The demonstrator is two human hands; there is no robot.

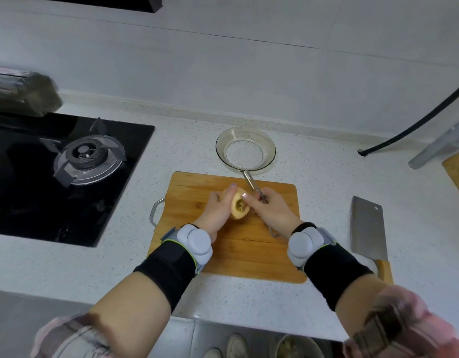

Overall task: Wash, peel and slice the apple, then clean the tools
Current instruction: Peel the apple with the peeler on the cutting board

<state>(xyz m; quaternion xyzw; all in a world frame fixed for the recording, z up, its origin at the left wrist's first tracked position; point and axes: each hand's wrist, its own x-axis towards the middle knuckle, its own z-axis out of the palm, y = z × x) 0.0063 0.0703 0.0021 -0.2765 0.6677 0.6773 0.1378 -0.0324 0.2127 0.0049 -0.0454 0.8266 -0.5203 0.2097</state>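
Observation:
A peeled, pale yellow apple (239, 205) is held over the wooden cutting board (249, 254), its core end facing me. My left hand (218, 210) grips it from the left, thumb over the top. My right hand (272, 210) grips a metal peeler (251, 182), thumb resting on the apple; the peeler's far end points toward the glass bowl (246, 148). A cleaver (368, 226) with a wooden handle lies flat on the counter right of the board.
A black gas hob (68, 177) with a burner fills the left. A black cable (416, 125) and a metal rack stand at the right, with another wooden board at the right edge. A bin (298, 347) and shoes show below the counter edge.

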